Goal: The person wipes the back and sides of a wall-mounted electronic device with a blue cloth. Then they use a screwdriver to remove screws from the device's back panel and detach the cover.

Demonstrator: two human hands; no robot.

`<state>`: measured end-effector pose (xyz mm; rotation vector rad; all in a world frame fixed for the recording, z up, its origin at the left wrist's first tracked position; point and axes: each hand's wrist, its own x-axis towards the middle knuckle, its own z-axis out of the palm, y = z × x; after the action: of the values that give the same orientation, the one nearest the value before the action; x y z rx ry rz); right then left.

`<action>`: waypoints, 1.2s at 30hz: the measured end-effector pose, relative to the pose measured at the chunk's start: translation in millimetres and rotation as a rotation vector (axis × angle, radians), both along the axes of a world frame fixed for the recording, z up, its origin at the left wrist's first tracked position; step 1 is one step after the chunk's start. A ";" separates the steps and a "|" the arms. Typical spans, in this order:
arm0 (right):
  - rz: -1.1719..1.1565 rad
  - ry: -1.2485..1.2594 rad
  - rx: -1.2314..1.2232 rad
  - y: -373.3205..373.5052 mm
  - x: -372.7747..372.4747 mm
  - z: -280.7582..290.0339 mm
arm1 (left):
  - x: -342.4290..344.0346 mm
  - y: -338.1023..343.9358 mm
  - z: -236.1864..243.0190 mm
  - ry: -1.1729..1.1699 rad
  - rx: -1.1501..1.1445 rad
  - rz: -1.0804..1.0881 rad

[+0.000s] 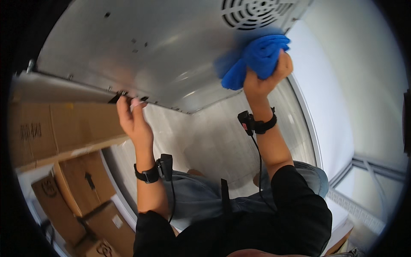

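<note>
A large silver metal panel (pixel 141 51) with a slotted round vent fills the upper part of the view. My right hand (pixel 267 77) is closed on a crumpled blue cloth (pixel 263 53), pressed against the panel below the vent. My left hand (pixel 132 115) has its fingers curled at the panel's lower left edge, touching it beside small fittings. Each wrist wears a black strapped device with a cable hanging from it.
Stacked cardboard boxes (pixel 85 180) stand at the left, under and beside the panel. A white wall (pixel 325 103) runs along the right, with metal rails (pixel 361 165) low down. Below my arms lies a pale floor (pixel 205 141), with my jeans-clad legs at the bottom.
</note>
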<state>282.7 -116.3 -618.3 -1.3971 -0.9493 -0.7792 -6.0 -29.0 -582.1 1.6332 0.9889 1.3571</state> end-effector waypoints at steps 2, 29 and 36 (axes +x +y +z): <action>0.020 0.035 0.052 9.8 -9.2 -6.9 | -5.5 -3.2 0.5 0.288 0.112 -0.018; 0.286 0.009 0.009 -4.8 -29.1 -33.3 | -6.2 -6.9 15.5 0.656 0.262 0.097; 0.147 -0.040 -0.011 -15.6 -7.8 -34.3 | -10.2 -7.8 7.9 0.718 0.437 0.139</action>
<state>274.8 -131.8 -652.6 -1.3094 -1.0763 -0.6937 -16.2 -36.9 -574.1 2.5233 1.2818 1.1318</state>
